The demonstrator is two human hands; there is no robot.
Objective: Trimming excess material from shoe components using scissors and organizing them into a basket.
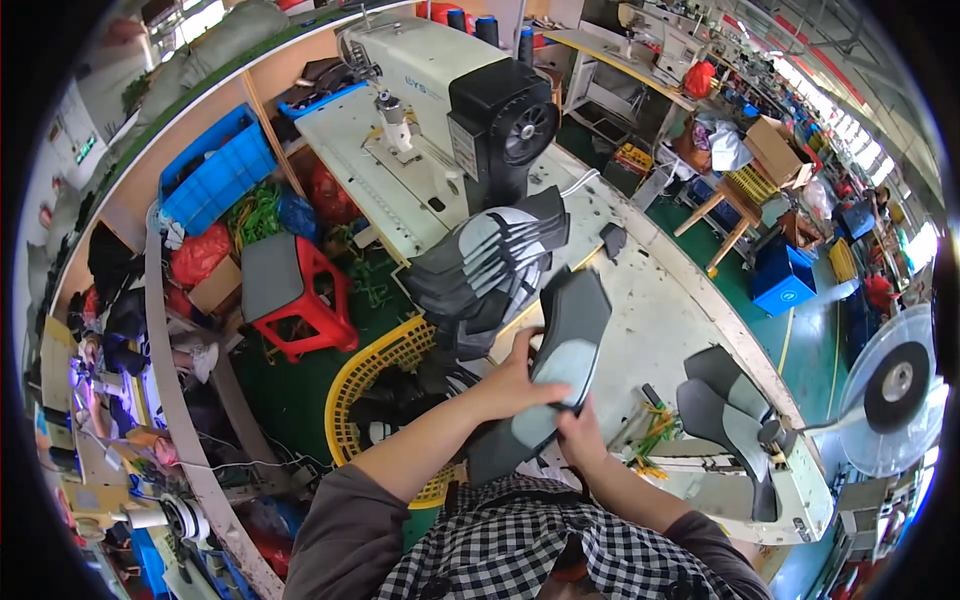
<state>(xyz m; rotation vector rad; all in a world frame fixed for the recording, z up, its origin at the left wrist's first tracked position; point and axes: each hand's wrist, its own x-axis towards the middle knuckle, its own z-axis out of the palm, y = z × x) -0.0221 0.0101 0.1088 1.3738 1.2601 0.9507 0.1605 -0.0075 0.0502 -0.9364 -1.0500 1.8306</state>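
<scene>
Left hand [515,387]: its grip is closed on the left edge of a curved dark grey panel with a pale grey middle [572,355], thumb over the pale part.
Right hand [583,437]: its grip pinches that panel's lower right edge.
Panel's place: held tilted before the black-and-white checked garment [510,535].
White counter [655,300]: bears a fanned stack of similar grey panels [475,262] near the white-and-black sewing machine [430,60].
Left side: yellow plastic basket [345,400] with dark pieces.
</scene>
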